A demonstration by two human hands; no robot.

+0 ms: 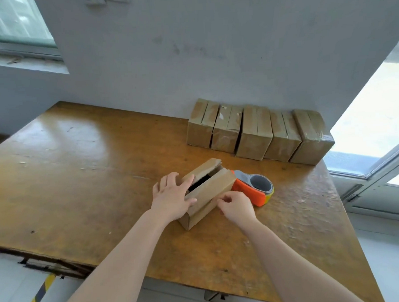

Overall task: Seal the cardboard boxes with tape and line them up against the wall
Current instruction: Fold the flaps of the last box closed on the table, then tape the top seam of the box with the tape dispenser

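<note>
I see my left hand (173,198) lying flat on the small brown cardboard box (210,192), with its fingers (186,181) straight and slightly spread. They press on the left top flap and the thumb rests against the near end of that flap. My right hand (237,206) is curled, with thumb and forefinger brought together in a pinch on the near right edge of the box, at the right flap. I cannot tell whether any tape is between them.

The box sits near the middle of the worn wooden table (79,168), between my two hands. Its two top flaps are not quite closed, leaving a dark gap along the middle.

Just beside the box on its right lies the orange tape dispenser with a grey roll core (253,188), a little beyond my right hand.

At the far right, a row of five taped cardboard boxes (260,133) stands side by side against the pale grey wall (212,57).
</note>
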